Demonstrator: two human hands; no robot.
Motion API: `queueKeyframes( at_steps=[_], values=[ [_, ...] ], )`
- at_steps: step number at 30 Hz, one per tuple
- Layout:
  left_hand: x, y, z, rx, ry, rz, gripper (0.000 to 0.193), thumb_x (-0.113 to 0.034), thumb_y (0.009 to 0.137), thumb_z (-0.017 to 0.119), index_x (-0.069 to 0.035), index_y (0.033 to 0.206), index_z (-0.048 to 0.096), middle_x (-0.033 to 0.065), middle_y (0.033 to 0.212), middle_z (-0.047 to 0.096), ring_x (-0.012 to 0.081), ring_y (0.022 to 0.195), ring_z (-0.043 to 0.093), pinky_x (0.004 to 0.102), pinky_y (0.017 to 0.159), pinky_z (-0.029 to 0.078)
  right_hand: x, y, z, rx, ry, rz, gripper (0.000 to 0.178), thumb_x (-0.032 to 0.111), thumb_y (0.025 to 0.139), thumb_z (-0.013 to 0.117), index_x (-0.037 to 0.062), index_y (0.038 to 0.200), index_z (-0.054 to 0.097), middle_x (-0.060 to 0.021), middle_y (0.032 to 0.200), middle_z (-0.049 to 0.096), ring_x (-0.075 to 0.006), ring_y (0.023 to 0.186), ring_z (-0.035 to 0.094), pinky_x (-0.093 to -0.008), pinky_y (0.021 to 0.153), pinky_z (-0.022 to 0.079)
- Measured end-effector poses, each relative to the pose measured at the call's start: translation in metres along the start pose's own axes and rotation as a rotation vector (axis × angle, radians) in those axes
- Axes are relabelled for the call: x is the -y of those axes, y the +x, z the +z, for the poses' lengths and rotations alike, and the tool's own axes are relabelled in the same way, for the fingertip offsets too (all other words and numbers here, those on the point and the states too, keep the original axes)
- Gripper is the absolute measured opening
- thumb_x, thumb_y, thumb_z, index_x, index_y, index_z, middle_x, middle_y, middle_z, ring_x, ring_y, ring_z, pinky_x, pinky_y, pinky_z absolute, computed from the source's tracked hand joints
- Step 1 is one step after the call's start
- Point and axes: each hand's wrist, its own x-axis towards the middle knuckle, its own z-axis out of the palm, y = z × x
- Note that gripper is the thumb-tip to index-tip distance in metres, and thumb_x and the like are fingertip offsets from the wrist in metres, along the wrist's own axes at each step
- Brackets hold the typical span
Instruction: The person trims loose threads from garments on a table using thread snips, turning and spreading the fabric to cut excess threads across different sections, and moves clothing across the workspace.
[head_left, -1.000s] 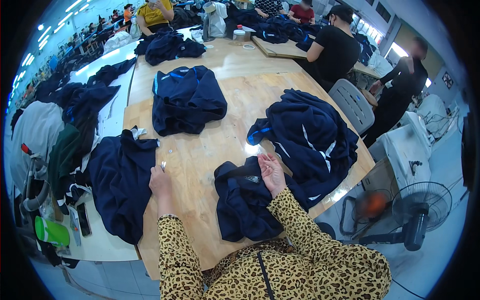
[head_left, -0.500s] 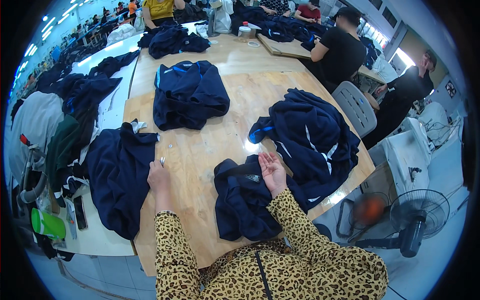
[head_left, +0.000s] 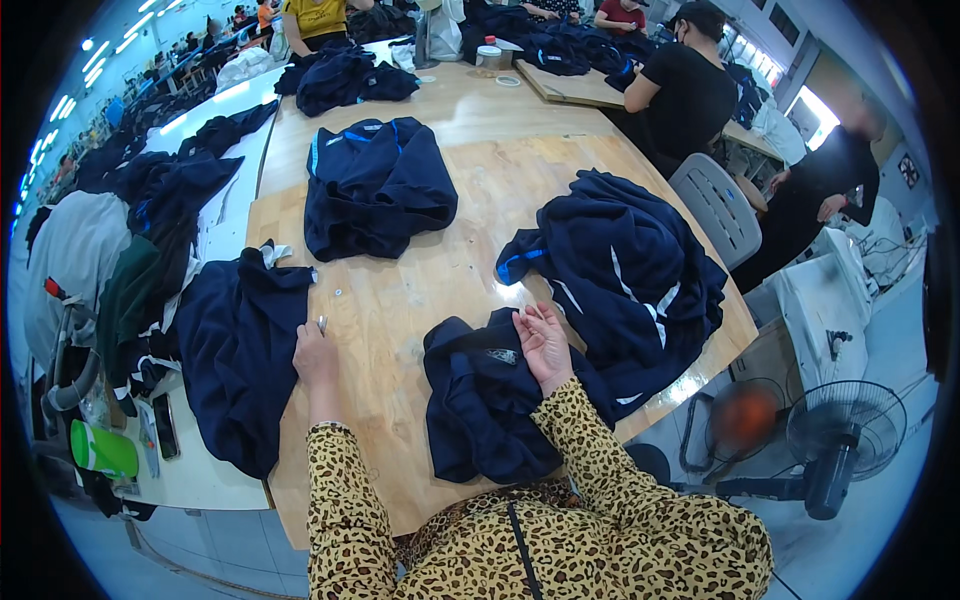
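My left hand is closed round small thread snips, of which only the silver tips stick out. It rests at the right edge of a dark navy garment lying rumpled at the table's left side. My right hand is turned palm up with curled fingers, the tips pinched together; whatever they hold is too small to make out. Beneath and beside it lies another navy garment with a small pale print. A bigger navy pile with white stripes and a blue trim sits just beyond that hand.
A folded navy garment lies farther back on the wooden table. To the left are heaped dark cloths, a green cup and a phone. A fan stands at right, near a grey chair. Co-workers are behind.
The fingers of my right hand have curled in from a looser, more open pose. My left hand stays put. At far right, a standing person's hand has dropped from the head.
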Motion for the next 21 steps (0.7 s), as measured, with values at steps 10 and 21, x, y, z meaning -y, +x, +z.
queueKeyframes(
  at_steps=[10, 21],
  values=[
    [0.002, -0.005, -0.005, -0.052, -0.099, 0.025, 0.012, -0.014, 0.087, 0.054, -0.002, 0.087, 0.054, 0.0141, 0.087, 0.056, 0.0336, 0.075, 0.058, 0.0415, 0.062, 0.047, -0.001, -0.003, 0.011, -0.021, 0.016, 0.027, 0.027, -0.010, 0.083, 0.055, 0.0039, 0.106, 0.052, -0.0114, 0.097, 0.060, -0.0196, 0.087, 0.062, -0.0364, 0.097, 0.047],
    [-0.069, -0.105, -0.042, 0.471, -1.354, -0.567, 0.016, -0.020, 0.091, 0.056, -0.004, 0.094, 0.061, -0.0033, 0.058, 0.049, 0.0036, 0.041, 0.040, 0.0188, 0.036, 0.029, 0.001, -0.005, 0.010, 0.002, -0.017, 0.006, 0.027, -0.010, 0.082, 0.056, 0.0026, 0.106, 0.051, -0.0108, 0.096, 0.060, -0.0230, 0.089, 0.063, -0.0375, 0.091, 0.050]
  ],
)
